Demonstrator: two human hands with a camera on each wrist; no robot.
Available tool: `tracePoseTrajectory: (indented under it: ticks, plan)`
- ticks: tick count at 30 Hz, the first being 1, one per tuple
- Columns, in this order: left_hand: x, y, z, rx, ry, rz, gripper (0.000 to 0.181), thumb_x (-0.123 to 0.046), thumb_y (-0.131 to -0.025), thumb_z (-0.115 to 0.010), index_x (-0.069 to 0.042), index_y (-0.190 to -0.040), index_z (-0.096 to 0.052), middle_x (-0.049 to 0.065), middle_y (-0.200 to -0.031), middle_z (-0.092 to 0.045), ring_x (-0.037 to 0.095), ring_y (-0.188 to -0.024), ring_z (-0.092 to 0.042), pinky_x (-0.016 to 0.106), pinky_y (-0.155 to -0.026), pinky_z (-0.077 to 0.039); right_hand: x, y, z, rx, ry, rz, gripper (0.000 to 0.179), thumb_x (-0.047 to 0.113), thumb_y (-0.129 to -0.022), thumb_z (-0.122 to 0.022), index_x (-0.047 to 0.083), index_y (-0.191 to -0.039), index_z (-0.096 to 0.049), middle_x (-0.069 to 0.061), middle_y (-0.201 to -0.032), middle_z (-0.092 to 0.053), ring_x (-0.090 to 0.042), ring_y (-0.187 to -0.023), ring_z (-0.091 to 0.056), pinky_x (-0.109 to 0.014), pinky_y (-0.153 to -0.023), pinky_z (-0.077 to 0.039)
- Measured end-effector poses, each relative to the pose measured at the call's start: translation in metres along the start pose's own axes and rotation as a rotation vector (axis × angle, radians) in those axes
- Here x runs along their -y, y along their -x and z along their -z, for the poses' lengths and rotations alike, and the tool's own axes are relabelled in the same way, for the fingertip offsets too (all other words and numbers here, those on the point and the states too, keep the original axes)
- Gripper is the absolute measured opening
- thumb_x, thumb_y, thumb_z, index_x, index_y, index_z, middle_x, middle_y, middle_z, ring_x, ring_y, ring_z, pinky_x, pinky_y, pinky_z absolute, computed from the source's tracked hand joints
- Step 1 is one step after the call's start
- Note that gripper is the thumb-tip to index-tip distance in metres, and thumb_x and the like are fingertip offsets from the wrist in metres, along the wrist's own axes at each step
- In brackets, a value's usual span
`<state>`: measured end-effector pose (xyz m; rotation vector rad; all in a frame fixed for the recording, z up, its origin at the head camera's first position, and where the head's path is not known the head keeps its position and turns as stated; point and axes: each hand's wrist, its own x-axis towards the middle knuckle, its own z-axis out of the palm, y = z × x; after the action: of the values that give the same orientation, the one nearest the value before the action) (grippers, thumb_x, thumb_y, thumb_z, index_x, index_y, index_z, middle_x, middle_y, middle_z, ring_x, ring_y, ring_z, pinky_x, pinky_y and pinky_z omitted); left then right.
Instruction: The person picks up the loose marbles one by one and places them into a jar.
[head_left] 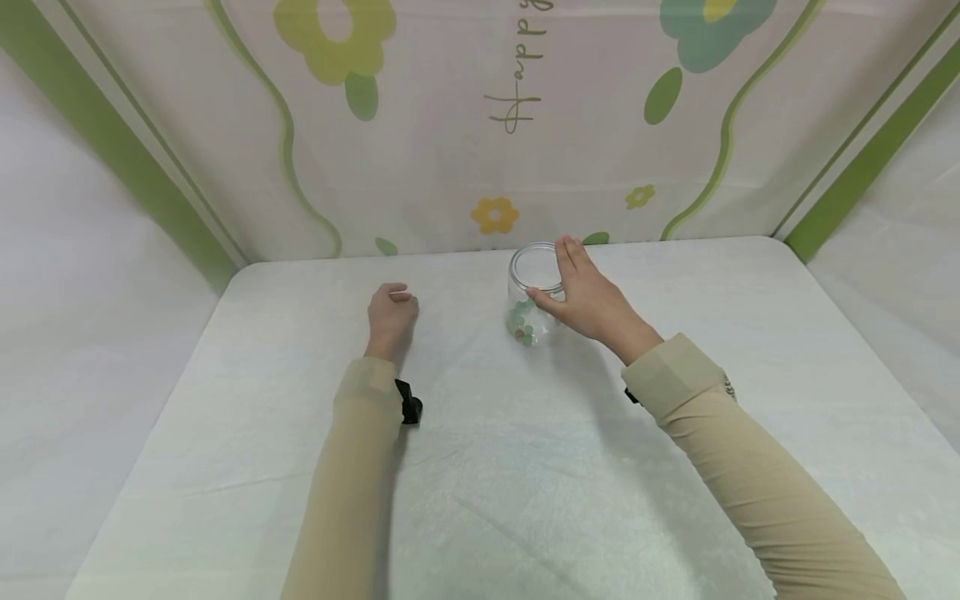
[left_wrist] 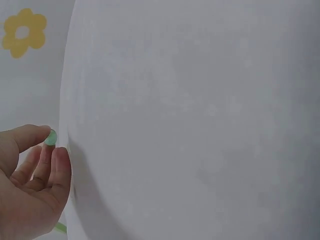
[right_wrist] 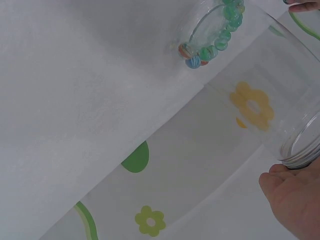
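Note:
A green glass marble point(left_wrist: 52, 137) is pinched between the thumb and a fingertip of my left hand point(head_left: 392, 317), the other fingers curling below. That hand is low over the left part of the table, apart from the jar. The clear glass jar point(head_left: 536, 300) stands upright and lidless near the table's back edge. My right hand point(head_left: 592, 304) rests against the jar's rim with straight fingers, thumb at the front and fingertips at the right side. Several green marbles point(right_wrist: 221, 44), plus an orange one point(right_wrist: 185, 50) and a blue-striped one point(right_wrist: 193, 62), lie at the jar's bottom.
A white cloth covers the table point(head_left: 480, 467). Behind its back edge rises a curtain point(head_left: 420, 167) with printed flowers and green stripes. Black wrist straps point(head_left: 408, 404) show at both sleeves.

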<state>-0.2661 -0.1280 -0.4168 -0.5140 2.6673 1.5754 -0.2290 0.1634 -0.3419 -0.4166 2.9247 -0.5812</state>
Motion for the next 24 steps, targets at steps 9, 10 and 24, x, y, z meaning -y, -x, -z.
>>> tracePoseTrajectory:
  ticks: [9,10,24]
  plan:
    - [-0.012,-0.001,0.005,0.052,0.188,0.009,0.044,-0.013,-0.096,-0.054,-0.004,-0.138,-0.044,0.019,-0.134,-0.055,0.032,-0.115,-0.060,0.034,-0.099,-0.052,0.000,0.000,0.001,0.002,0.004,-0.002,0.093,0.059,-0.095,-0.040,0.000,-0.151,0.005,-0.015,-0.161,0.008,-0.028,-0.150,0.008,-0.050,-0.123,-0.014]
    - [-0.014,-0.001,0.005,0.058,0.213,0.009,0.045,-0.013,-0.096,-0.054,-0.004,-0.138,-0.044,0.019,-0.134,-0.055,0.031,-0.116,-0.060,0.033,-0.099,-0.053,0.000,0.000,0.001,0.003,0.002,-0.002,0.093,0.059,-0.095,-0.040,0.000,-0.151,0.005,-0.015,-0.161,0.009,-0.028,-0.150,0.008,-0.050,-0.123,-0.013]
    - [-0.039,0.007,0.002,0.096,0.448,-0.011,0.046,-0.007,-0.094,-0.057,-0.001,-0.138,-0.044,0.019,-0.136,-0.052,0.028,-0.123,-0.055,0.028,-0.100,-0.052,0.000,-0.001,0.001,0.003,0.002,0.001,0.093,0.059,-0.095,-0.041,0.000,-0.151,0.005,-0.015,-0.161,0.008,-0.028,-0.150,0.008,-0.050,-0.123,-0.014]
